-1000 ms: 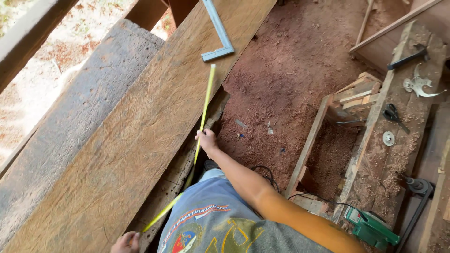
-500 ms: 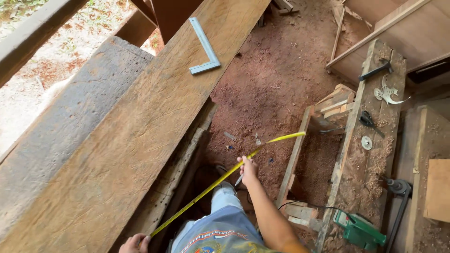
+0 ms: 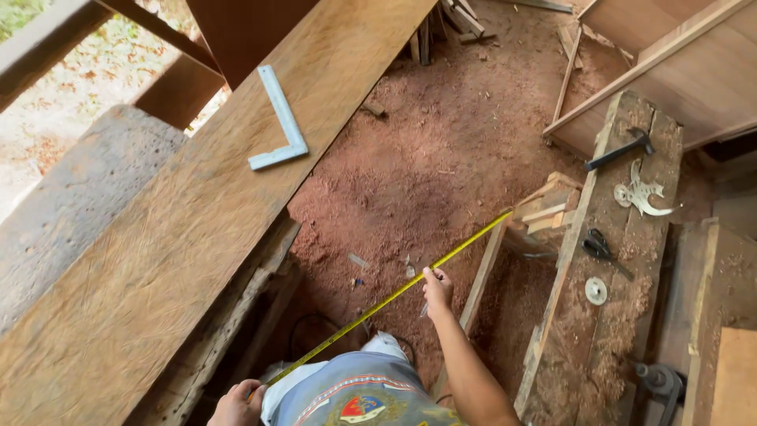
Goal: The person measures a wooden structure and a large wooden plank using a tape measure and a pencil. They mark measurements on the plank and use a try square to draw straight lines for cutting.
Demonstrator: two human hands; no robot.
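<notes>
— What can't be made out here?

— My left hand [image 3: 238, 404] sits at the bottom edge, cut off at the wrist. Whatever case the yellow tape measure [image 3: 390, 298] runs from is buried in my fist; I can't see it. The far tip of the tape is lost against the stacked wood offcuts [image 3: 546, 207].

— And your right hand?

— My right hand [image 3: 438, 290] pinches the tape with fingertips turned away, so the grip itself is hidden. Something thin pokes out below it, too small to name.

— Anything else?

— The wide plank [image 3: 197, 213] runs off the top and left edges. A power tool [image 3: 658, 383] at lower right is half hidden behind the sawdust-covered bench [image 3: 607, 331].
</notes>
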